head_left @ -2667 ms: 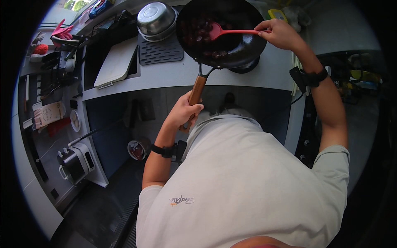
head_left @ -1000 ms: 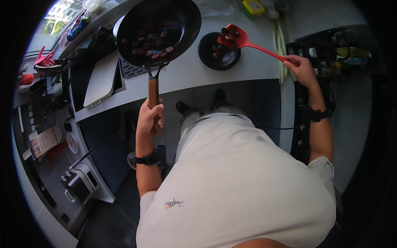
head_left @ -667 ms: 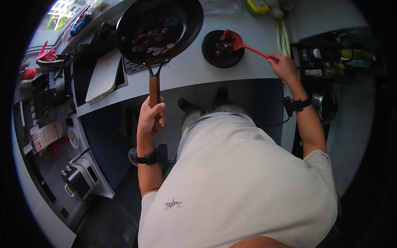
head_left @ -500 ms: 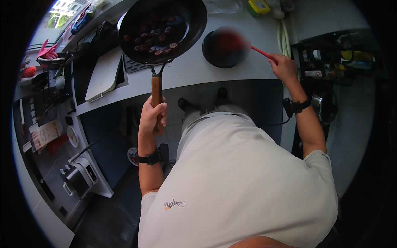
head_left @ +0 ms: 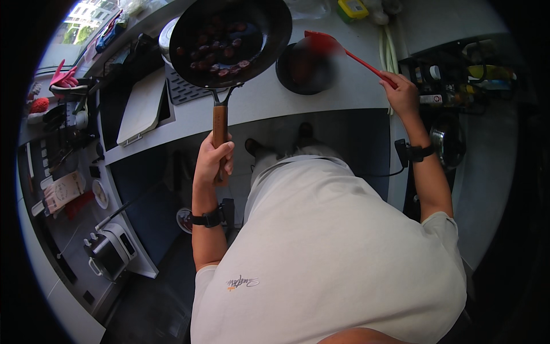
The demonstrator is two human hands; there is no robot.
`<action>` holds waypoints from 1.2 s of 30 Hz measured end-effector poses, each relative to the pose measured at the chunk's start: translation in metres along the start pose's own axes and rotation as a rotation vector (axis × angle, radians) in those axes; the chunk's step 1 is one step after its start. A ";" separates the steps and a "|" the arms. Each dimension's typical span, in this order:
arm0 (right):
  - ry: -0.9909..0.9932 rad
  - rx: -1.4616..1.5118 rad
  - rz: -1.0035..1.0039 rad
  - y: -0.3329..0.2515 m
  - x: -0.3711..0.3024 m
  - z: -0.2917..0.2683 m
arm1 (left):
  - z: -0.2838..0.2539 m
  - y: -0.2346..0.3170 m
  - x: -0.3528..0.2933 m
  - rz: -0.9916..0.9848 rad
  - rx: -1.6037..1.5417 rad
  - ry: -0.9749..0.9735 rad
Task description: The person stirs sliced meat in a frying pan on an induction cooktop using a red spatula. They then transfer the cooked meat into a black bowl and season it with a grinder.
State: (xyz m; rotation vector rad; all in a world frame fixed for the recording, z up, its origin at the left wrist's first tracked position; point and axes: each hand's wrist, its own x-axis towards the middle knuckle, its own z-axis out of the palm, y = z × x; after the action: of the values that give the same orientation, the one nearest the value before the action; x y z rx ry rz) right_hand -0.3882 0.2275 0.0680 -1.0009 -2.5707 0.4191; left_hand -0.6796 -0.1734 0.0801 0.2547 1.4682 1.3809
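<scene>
My left hand (head_left: 214, 159) is closed round the wooden handle (head_left: 220, 123) of a dark frying pan (head_left: 195, 31). The pan is raised and tilted over the counter, and several glossy dark red round pieces (head_left: 228, 51), some showing a cut face, lie in it. To the right, my right hand (head_left: 402, 94) grips the handle end of a red spatula (head_left: 366, 66). The spatula's broad head is above the far edge of a round black bowl (head_left: 289, 71); a blurred patch covers part of the head and bowl. What the bowl holds cannot be made out.
A white cutting board (head_left: 140, 109) and a dark slotted mat (head_left: 186, 86) lie on the counter left of the pan. At the back right are a yellow-green box (head_left: 352, 10) and pale green stalks (head_left: 388, 49). A rack of bottles (head_left: 452, 86) stands far right; a small appliance (head_left: 112, 252) is lower left.
The red spatula's head has swung up and away from over the bowl, and more of its handle shows. My left hand and the pan have barely shifted to the right.
</scene>
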 end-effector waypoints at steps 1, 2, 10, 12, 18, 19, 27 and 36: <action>0.018 0.041 0.018 0.002 0.001 -0.003 | 0.001 0.000 0.000 0.000 0.003 -0.001; 0.004 0.032 0.022 0.006 0.001 -0.006 | 0.001 0.000 0.001 0.003 0.007 -0.002; 0.044 0.348 0.260 0.020 0.041 -0.065 | 0.007 0.002 0.000 -0.033 -0.008 0.004; 0.034 0.463 0.166 0.006 0.060 -0.091 | 0.008 0.003 0.000 -0.027 -0.012 -0.011; -0.355 0.121 0.036 -0.080 0.127 -0.113 | 0.014 0.004 -0.001 -0.074 -0.017 -0.030; -0.382 0.036 -0.039 -0.094 0.138 -0.106 | 0.015 0.003 0.000 -0.086 -0.016 -0.029; -0.448 -0.365 -0.145 -0.150 0.187 -0.056 | 0.022 -0.007 0.004 -0.111 -0.002 -0.077; -0.488 -0.079 -0.334 -0.150 0.232 -0.008 | 0.025 -0.005 0.008 -0.131 0.032 -0.139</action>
State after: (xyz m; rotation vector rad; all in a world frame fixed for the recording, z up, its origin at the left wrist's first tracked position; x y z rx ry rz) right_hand -0.6331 0.2835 0.1835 -0.5152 -3.1378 0.5232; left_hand -0.6611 -0.1541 0.0774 0.2645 1.3686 1.2114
